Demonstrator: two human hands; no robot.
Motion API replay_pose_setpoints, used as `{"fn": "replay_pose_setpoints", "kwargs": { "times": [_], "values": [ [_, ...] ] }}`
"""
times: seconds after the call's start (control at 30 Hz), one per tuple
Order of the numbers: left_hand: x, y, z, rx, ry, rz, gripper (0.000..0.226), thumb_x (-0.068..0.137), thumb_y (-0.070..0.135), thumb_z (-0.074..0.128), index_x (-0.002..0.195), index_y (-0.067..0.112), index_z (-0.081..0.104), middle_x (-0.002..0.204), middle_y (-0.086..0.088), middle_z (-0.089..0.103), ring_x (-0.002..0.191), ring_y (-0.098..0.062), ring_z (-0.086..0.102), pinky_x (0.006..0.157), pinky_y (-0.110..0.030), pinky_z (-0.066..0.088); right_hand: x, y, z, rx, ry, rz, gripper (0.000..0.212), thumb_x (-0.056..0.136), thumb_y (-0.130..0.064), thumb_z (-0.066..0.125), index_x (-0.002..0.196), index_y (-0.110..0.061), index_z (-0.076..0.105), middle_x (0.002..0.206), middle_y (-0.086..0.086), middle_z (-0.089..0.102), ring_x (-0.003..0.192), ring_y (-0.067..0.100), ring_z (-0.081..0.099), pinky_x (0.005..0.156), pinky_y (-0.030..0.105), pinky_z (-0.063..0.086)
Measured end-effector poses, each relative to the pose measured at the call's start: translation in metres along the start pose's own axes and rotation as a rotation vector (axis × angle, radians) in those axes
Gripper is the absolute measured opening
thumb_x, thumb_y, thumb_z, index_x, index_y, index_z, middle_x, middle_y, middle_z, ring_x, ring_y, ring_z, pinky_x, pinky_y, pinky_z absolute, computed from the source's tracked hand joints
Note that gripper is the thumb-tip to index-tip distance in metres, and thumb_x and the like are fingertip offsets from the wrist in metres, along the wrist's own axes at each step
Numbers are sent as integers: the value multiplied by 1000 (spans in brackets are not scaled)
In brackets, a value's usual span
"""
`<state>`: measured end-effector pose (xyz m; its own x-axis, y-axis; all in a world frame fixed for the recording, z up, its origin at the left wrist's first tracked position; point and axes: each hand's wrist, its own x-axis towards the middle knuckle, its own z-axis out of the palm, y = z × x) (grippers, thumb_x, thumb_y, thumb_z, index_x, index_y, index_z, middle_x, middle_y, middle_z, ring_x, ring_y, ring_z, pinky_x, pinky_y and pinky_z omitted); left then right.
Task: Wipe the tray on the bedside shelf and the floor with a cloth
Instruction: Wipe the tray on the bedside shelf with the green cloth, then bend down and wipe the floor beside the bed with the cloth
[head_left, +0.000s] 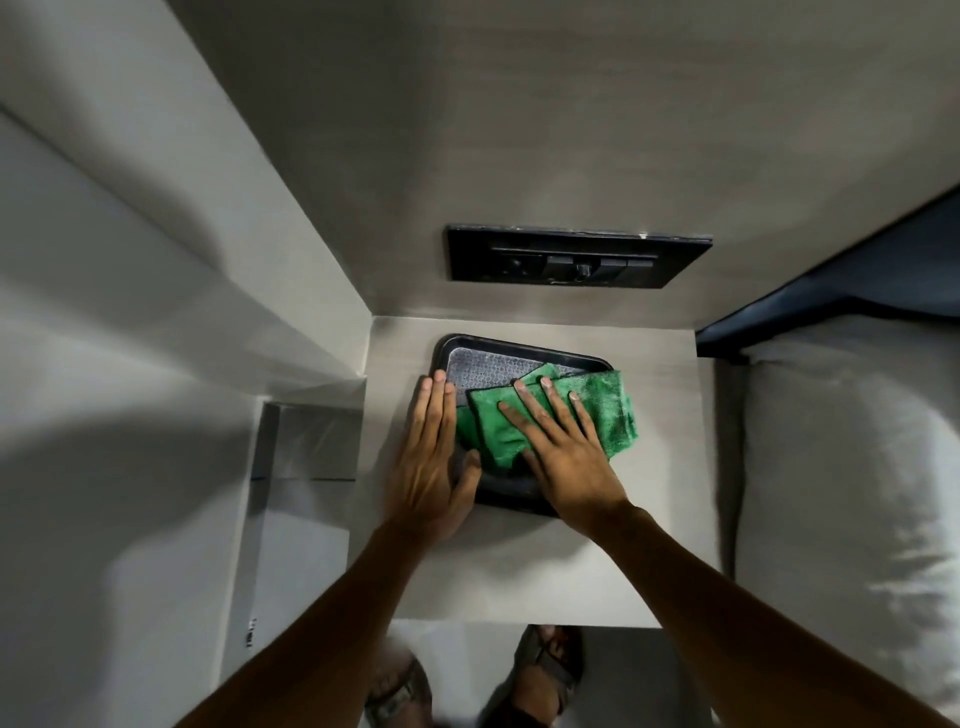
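**Cloth pressed flat on the tray, both hands down**

I look down on a grey bedside shelf (597, 561) set into a corner. The tray (498, 349), black-rimmed with a patterned grey mat inside, sits on the far left part of the shelf, turned a little askew to the shelf edges. Its far left portion is bare; the rest is under the cloth and my hands.

The cloth (605, 410) is green and folded in loose layers. It lies across the right and middle of the tray, and its right end hangs past the tray's right rim onto the shelf.

My right hand (563, 452) lies palm down on the cloth, fingers spread and pointing far-left, the grip released and flat, pressing rather than pinching. My left hand (434, 457) also lies flat and released, fingers together, along the tray's left rim, with the thumb reaching over the near rim toward the cloth. Its fingertips reach the far left corner of the tray.

On the wall beyond the shelf is a black switch panel (576, 257). To the right, just beside the shelf, is a bed with a white pillow (841, 467). Below the near edge of the shelf I see the floor (623, 675) and two feet in sandals (545, 670).
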<state>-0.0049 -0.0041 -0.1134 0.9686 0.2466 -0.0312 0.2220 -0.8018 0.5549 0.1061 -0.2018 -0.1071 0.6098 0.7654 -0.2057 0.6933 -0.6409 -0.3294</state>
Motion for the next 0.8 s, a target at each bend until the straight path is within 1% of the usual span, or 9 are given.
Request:
{"fn": "replay_pose_setpoints", "kwargs": {
  "times": [0.1, 0.2, 0.27, 0.37, 0.47, 0.53, 0.63, 0.73, 0.8],
  "values": [
    [-17, 5, 8, -45, 28, -34, 80, 102, 36, 40, 169, 1, 14, 183, -15, 7, 171, -31, 6, 140, -49, 16, -1, -3, -13, 246, 70, 82, 55, 115, -38, 29, 168, -26, 33, 180, -1, 26, 169, 22, 12, 138, 51, 8],
    [-33, 14, 12, -92, 27, -69, 79, 104, 40, 37, 169, -1, 15, 182, -17, 8, 171, -32, 6, 138, -52, 18, -6, -10, -30, 619, 114, 362, 51, 116, -39, 36, 162, -19, 43, 164, 10, 54, 156, 28, 44, 131, 53, 31],
    [-38, 19, 8, -130, 26, -90, 81, 105, 42, 39, 169, 0, 15, 182, -17, 8, 171, -31, 5, 137, -55, 19, -13, -21, -45, 921, 181, 521, 51, 114, -40, 44, 160, -17, 48, 151, 6, 65, 144, 22, 59, 126, 52, 43],
    [-43, 23, -7, -135, 34, -111, 83, 104, 45, 39, 170, 1, 13, 182, -17, 6, 171, -30, 4, 138, -60, 12, -26, -38, -69, 1387, 302, 707, 35, 112, -42, 51, 143, -34, 65, 136, -9, 77, 133, 16, 69, 123, 52, 47],
    [-72, 14, -28, -169, 82, -178, 82, 103, 42, 38, 171, 5, 12, 183, -14, 4, 171, -28, 2, 139, -56, 4, -46, -65, -85, 1650, 281, 750, 34, 108, -43, 57, 135, -31, 74, 136, 1, 78, 127, 24, 74, 109, 50, 59],
    [-112, -4, -44, -190, 110, -205, 83, 99, 33, 42, 170, 4, 11, 183, -14, 5, 171, -30, 4, 139, -58, 6, -57, -98, -87, 1731, 227, 717, 36, 103, -33, 62, 137, -27, 73, 139, 4, 76, 127, 25, 74, 102, 44, 63],
    [-172, -33, -60, -201, 111, -292, 86, 94, 26, 46, 171, 6, 12, 184, -10, 5, 171, -26, 3, 138, -58, 11, -68, -149, -79, 1640, 151, 705, 41, 90, -14, 74, 131, -18, 74, 133, 12, 79, 119, 29, 78, 106, 48, 60],
    [-240, -72, -71, -150, 115, -425, 85, 94, 26, 43, 171, 7, 11, 184, -8, 4, 171, -25, 3, 137, -60, 16, -70, -206, -52, 1589, 2, 677, 39, 82, -17, 72, 121, -16, 76, 118, 11, 85, 107, 29, 82, 101, 48, 62],
    [-284, -99, -73, -114, 119, -472, 84, 96, 27, 41, 171, 9, 8, 184, -8, 4, 171, -26, 4, 137, -57, 16, -69, -237, -26, 1565, -91, 669, 36, 86, -16, 72, 122, -13, 76, 117, 14, 84, 110, 34, 81, 104, 48, 59]
  ]
}}
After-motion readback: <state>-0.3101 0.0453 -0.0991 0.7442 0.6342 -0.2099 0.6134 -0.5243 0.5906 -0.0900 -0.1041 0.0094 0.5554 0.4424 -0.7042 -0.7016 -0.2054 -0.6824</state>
